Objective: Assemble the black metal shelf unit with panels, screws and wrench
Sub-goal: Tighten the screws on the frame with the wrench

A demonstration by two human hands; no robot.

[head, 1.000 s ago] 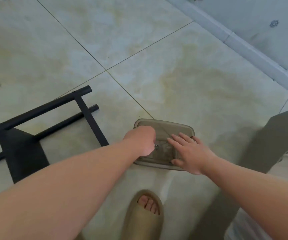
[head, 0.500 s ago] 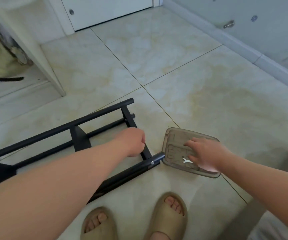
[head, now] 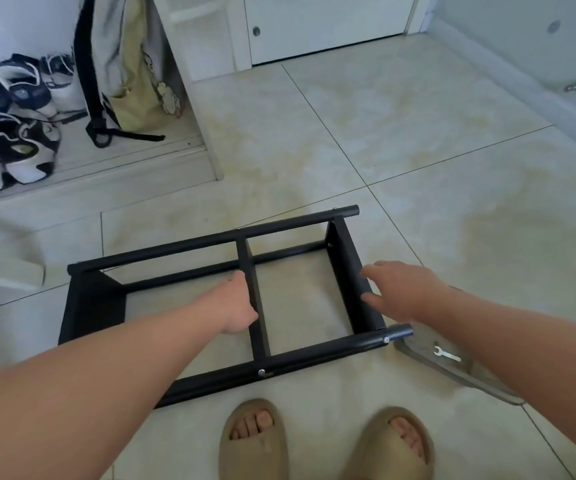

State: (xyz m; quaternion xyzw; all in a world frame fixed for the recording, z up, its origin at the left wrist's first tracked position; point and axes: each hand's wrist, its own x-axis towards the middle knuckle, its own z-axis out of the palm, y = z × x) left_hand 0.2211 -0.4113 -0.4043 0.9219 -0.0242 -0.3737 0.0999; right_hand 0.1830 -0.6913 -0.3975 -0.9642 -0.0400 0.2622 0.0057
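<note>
- Black metal tube shelf frame (head: 314, 351) lies on its side on the pale tiled floor (head: 418, 150), partly assembled.
- Left hand (head: 240, 306) is inside the frame at the flat black middle panel (head: 259, 327). Its fingers curl round the panel edge and grip it, with the thumb up top. The fingertips are hidden behind the panel.
- Right hand (head: 404, 292) is over the frame's right end, above the black end panel (head: 345, 271). Its fingers (head: 375, 266) are spread wide and straight and hold nothing. Can't tell if it touches the panel.
- Two silver screws (head: 261, 372) are set in the frame's near tube.
- Small silver wrench (head: 447, 355) lies in a clear plastic tray (head: 487, 384) just right of the frame's near corner.
- Two tan slide sandals (head: 253, 441) are on the person's feet, near side of the frame.
</note>
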